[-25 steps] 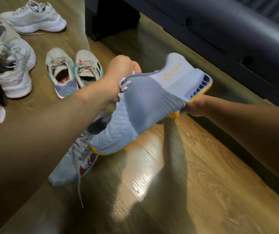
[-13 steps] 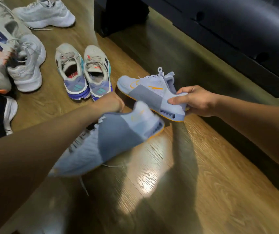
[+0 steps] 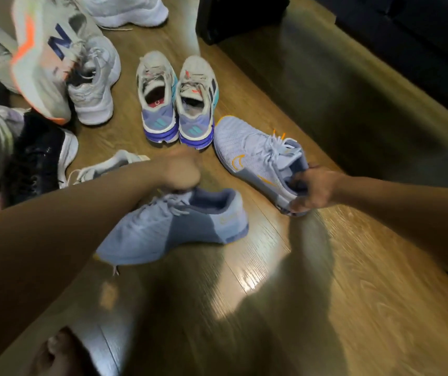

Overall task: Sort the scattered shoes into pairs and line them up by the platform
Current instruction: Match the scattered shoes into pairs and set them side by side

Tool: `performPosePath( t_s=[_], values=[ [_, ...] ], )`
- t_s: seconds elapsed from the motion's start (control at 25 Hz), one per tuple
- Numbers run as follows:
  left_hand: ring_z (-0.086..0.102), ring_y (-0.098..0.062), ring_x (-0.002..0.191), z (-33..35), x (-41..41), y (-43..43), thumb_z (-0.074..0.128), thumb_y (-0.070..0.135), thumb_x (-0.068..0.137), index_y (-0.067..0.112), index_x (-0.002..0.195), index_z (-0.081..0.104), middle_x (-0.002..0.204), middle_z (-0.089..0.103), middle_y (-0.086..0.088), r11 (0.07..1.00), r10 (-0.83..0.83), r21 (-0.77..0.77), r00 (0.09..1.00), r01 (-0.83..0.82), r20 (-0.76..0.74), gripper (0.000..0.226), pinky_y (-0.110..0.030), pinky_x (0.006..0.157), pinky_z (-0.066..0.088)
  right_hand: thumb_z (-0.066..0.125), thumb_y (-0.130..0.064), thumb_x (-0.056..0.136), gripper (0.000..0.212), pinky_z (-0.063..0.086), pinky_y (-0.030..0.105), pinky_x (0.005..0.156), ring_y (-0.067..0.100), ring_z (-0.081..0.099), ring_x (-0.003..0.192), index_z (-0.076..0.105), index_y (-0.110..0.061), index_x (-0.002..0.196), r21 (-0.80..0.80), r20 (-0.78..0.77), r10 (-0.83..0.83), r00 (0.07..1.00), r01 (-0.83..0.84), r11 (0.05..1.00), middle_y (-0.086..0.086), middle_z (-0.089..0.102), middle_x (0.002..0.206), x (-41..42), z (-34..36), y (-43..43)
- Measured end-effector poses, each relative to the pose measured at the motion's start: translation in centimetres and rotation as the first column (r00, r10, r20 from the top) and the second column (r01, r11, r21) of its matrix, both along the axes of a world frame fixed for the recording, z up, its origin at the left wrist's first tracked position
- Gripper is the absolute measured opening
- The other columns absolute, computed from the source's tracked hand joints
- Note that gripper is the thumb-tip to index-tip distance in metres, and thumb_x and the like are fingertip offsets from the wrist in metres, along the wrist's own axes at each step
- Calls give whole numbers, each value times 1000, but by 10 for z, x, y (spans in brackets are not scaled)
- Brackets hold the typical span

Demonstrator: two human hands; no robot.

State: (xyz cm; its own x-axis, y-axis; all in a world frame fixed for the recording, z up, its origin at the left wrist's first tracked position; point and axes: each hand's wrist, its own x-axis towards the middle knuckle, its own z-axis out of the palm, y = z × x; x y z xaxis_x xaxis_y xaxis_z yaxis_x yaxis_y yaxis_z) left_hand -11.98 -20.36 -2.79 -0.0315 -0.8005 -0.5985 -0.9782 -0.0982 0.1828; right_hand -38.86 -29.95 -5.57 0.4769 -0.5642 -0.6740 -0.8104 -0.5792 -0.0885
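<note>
Two pale blue sneakers with orange logos make a pair. My left hand (image 3: 180, 172) grips one blue sneaker (image 3: 174, 226) by its laces at the tongue; it hangs low over the wooden floor, toe toward the lower left. The other blue sneaker (image 3: 255, 156) lies on the floor to the right, and my right hand (image 3: 313, 189) grips it at the heel collar. A white pair with purple heels (image 3: 176, 101) stands side by side just beyond, next to the raised wooden platform (image 3: 339, 85).
Several loose shoes crowd the left: a white one with an orange sole (image 3: 43, 58), white sneakers (image 3: 95, 85), a black shoe (image 3: 41, 156). A dark sofa (image 3: 407, 31) stands behind the platform. A bare foot (image 3: 54, 354) shows at the bottom left.
My left hand has lowered its blue sneaker toward the floor. My right hand has set the other blue sneaker down beside the purple-heeled pair and shifted its grip to the heel.
</note>
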Motion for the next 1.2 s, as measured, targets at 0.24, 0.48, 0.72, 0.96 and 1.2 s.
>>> performPosePath(
  t_s=[0.24, 0.48, 0.72, 0.96, 1.2],
  values=[
    [48, -26, 67, 26, -24, -33, 43, 9, 77, 9, 55, 58, 60, 55, -13, 953, 4, -285, 947, -100, -320, 27, -27, 55, 36, 65, -57, 80, 49, 59, 40, 71, 31, 68, 78, 69, -8, 83, 97, 71, -60, 996, 53, 994, 13, 71, 85, 56, 101, -26],
    [54, 2, 45, 71, -24, -71, 45, 0, 65, 20, 47, 54, 44, 59, 6, 834, 82, -379, 769, -401, -634, 28, -13, 48, 40, 54, -3, 88, 19, 47, 71, 82, 37, 59, 85, 62, -5, 106, 555, 287, -481, 828, 265, 788, 21, 58, 91, 83, 96, -12],
    [47, -8, 70, 64, -33, -79, 42, 11, 64, 16, 83, 50, 86, 55, -5, 137, 152, -613, 628, -778, -763, 21, -23, 70, 41, 42, 16, 85, 44, 51, 36, 71, 25, 67, 75, 67, -16, 103, 764, 368, -840, 399, 385, 518, 14, 68, 97, 19, 85, -56],
    [50, -32, 112, 11, -95, -43, 56, 16, 66, 9, 101, 54, 111, 55, -12, -29, 412, -558, 498, -830, -763, 35, -40, 90, 34, 41, 17, 84, 47, 58, 33, 60, 23, 71, 71, 71, -16, 99, 722, 352, -873, 338, 495, 483, 11, 75, 89, -11, 73, -72],
    [53, -34, 108, -26, -82, -42, 61, 22, 74, 9, 110, 52, 114, 57, -13, -12, 520, -399, 335, -917, -786, 40, -44, 93, 43, 40, 12, 82, 48, 55, 37, 63, 21, 68, 64, 62, -24, 104, 701, 491, -870, -40, 611, 368, 4, 71, 85, -23, 72, -80]
  ],
)
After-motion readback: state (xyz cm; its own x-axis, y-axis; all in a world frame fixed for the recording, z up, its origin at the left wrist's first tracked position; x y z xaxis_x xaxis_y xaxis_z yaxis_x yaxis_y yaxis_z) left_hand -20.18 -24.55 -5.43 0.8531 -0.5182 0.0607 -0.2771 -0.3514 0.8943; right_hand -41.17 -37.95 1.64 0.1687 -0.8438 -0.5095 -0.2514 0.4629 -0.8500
